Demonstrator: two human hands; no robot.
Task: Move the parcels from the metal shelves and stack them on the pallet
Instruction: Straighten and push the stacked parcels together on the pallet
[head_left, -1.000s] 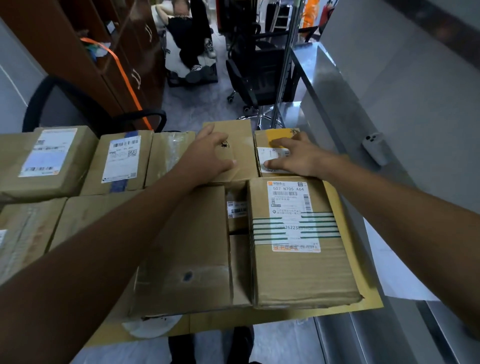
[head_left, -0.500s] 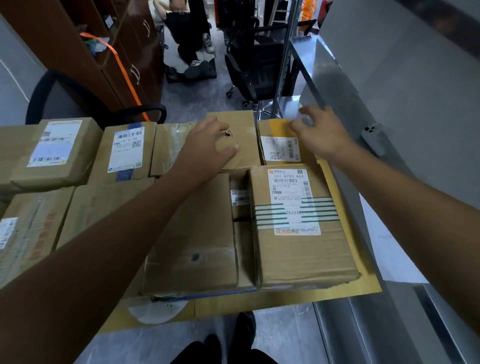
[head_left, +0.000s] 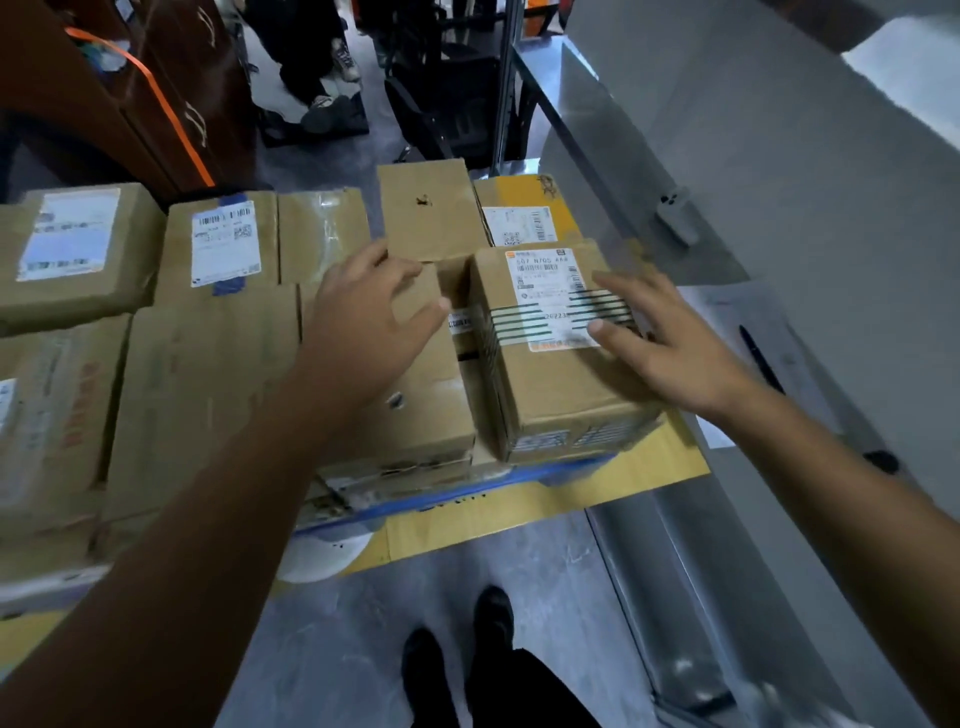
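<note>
Parcel (head_left: 558, 395) beneath spread fingers (head_left: 631, 300) of right hand (head_left: 675, 358), left hand (head_left: 363, 332) beside

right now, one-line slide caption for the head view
Open left hand over plain brown parcel, open right hand over green-striped parcel.

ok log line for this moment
left hand: open, over plain parcel | right hand: open, over green-striped labelled parcel | held: nothing | contact: unclear

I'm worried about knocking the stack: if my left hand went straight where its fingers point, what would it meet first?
Most likely the plain brown parcel with the small dark mark, just beyond the left hand, though depth is unclear.
</note>
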